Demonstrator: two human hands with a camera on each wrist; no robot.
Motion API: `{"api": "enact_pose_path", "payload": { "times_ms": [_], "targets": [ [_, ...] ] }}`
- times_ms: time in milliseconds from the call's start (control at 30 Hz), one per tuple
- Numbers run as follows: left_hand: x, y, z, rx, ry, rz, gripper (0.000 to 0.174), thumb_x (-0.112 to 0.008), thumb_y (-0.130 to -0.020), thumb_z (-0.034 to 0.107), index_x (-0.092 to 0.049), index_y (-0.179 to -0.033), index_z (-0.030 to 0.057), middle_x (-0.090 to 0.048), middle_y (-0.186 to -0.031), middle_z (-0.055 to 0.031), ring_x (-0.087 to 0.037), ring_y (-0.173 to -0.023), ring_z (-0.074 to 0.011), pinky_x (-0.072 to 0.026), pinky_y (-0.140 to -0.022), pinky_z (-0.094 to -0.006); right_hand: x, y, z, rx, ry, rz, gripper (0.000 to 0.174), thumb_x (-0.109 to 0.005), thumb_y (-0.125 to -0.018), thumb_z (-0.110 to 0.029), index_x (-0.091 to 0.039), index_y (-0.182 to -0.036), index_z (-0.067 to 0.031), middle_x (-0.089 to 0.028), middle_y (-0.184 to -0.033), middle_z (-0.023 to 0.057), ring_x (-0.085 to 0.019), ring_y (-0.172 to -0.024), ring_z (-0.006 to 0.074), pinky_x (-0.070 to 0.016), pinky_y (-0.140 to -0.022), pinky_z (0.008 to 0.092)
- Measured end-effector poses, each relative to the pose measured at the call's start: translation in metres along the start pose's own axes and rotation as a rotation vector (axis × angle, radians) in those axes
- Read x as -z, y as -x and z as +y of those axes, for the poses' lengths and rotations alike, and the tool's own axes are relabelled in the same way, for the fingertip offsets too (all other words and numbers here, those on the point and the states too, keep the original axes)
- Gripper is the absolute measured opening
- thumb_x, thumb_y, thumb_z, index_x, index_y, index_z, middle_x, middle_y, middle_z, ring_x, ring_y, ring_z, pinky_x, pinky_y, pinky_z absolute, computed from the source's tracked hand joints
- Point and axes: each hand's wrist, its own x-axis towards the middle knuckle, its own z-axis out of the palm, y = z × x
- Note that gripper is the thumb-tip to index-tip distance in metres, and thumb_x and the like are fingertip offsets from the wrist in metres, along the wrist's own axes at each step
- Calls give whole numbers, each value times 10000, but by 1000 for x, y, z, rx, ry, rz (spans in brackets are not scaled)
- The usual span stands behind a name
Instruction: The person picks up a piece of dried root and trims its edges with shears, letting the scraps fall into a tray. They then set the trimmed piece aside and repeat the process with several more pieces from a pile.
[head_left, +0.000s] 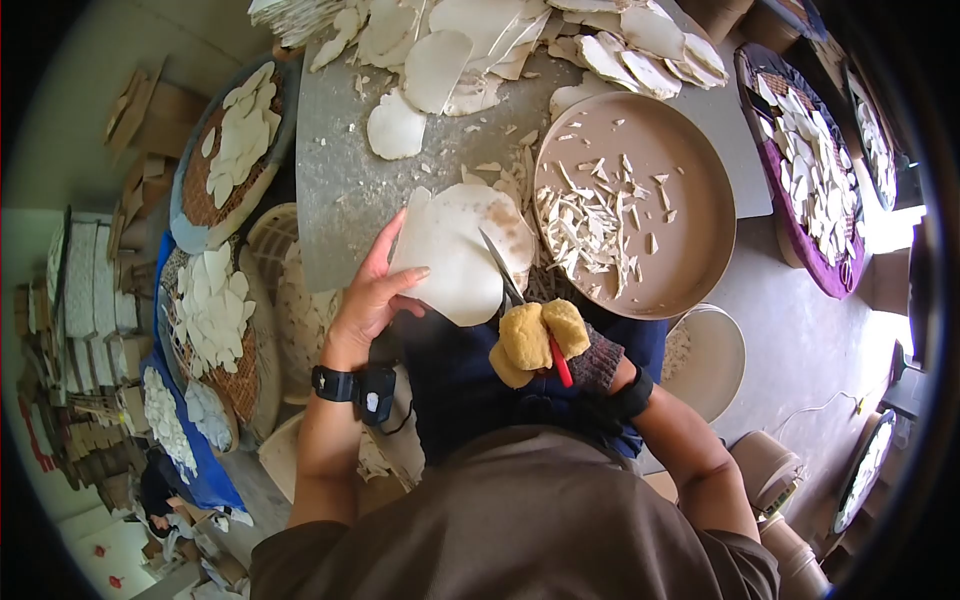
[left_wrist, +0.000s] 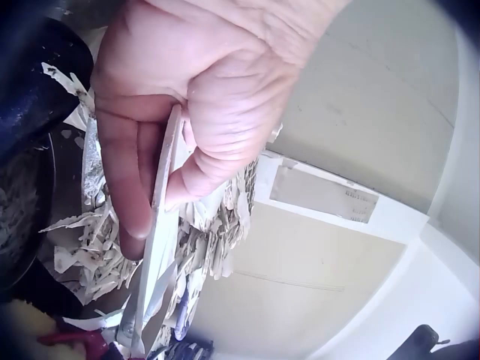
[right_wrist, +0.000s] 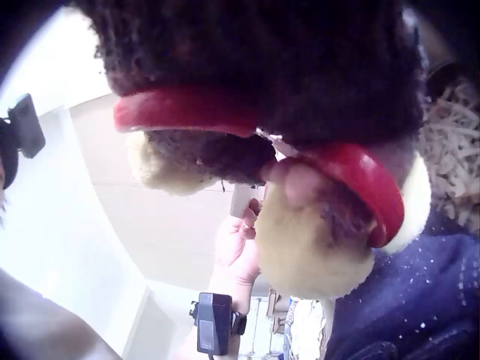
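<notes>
A person in a brown short-sleeved shirt (head_left: 500,520) works a pale flat piece (head_left: 455,265) with red-handled scissors (head_left: 503,268) at a grey surface (head_left: 335,190) strewn with crumbs. The bare left hand (head_left: 372,300) pinches the piece at its left side, thumb on one face and fingers on the other, holding it up over the surface's near edge, close to the lap. The right hand (head_left: 560,345), in a dark knitted glove with yellow padding (head_left: 525,335), holds the scissors, its fingers curled round the red handles. One blade lies over the right part of the piece, below a patch of brownish spots.

Just to the right, a round brown tray (head_left: 690,235) holds pale slivers (head_left: 600,225), most of them heaped on its left side. More flat pieces (head_left: 440,70) lie piled at the far side of the surface, one rounded piece (head_left: 396,125) nearer than the rest. At right, a purple-edged basket (head_left: 825,278) carries further pale pieces, while a pale bucket (head_left: 725,360) stands below the tray beside dark blue trousers (head_left: 445,390)
</notes>
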Motion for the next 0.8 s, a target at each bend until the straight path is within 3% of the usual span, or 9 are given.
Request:
{"api": "enact_pose_path", "payload": {
  "times_ms": [100,200,300,433,467,567,600,700,800],
  "targets": [
    [-1,-2,2,0,-27,-4,790,-619,-774,49,-188,-1431,137,-486,-1255,-119,-625,-825,-151,-543,-496,-242,-1,4,-3,26,252,35,294,-602,-843,-65,-550,-1129,-18,-596,-1103,69,-568,-1017,152,-449,-903,297],
    [-3,-1,6,6,-55,1,791,-618,-777,58,-182,-1432,135,-477,-1266,-119,-616,-869,-149,-543,-508,-242,2,5,4,1,183,78,305,-620,-829,-66,-555,-1122,-16,-604,-1088,69,-572,-1008,148,-454,-895,298],
    [-9,-1,13,-16,-114,-2,787,-615,-781,92,-174,-1432,116,-511,-1227,-112,-619,-857,-144,-542,-564,-243,4,6,2,56,538,80,325,-646,-808,-70,-559,-1118,-17,-609,-1075,71,-578,-998,151,-456,-892,295],
    [8,-9,16,-43,-125,-76,758,-617,-811,141,-178,-1425,79,-546,-1186,-109,-604,-923,-161,-515,-767,-280,-7,8,-15,-1,129,77,339,-660,-793,-65,-561,-1115,-22,-608,-1076,72,-580,-1000,157,-456,-899,300],
    [13,-11,26,14,-118,-74,706,-611,-840,163,-209,-1410,49,-573,-1133,-104,-589,-949,-158,-456,-872,-294,-11,7,-21,-15,68,56,331,-652,-799,-58,-560,-1114,-19,-608,-1077,71,-580,-1001,156,-457,-899,299],
    [32,-29,50,-1,-230,-110,648,-606,-853,167,-262,-1386,34,-582,-1104,-102,-585,-935,-133,-467,-832,-279,-2,7,-11,-113,-130,12,298,-617,-825,-43,-553,-1114,-5,-604,-1082,69,-579,-1004,152,-459,-898,298],
    [32,-35,57,-3,-267,-105,571,-620,-843,157,-363,-1333,15,-616,-1019,-83,-594,-877,-104,-475,-777,-244,2,6,-7,-158,-197,-2,286,-604,-835,-39,-550,-1114,0,-602,-1085,67,-578,-1004,151,-461,-898,297],
    [30,-47,75,138,-491,-266,491,-663,-809,164,-481,-1234,-2,-636,-937,-68,-598,-787,-94,-474,-718,-228,-6,5,-15,-194,-310,-27,259,-566,-864,-42,-540,-1114,19,-596,-1094,62,-577,-996,144,-463,-895,284],
    [37,-53,73,128,-552,-252,331,-657,-799,131,-574,-1088,-7,-647,-882,-47,-600,-754,-77,-472,-669,-206,-24,12,-40,-97,200,2,276,-561,-870,-52,-531,-1135,20,-591,-1102,70,-572,-1007,152,-456,-909,285]
  ]
}}
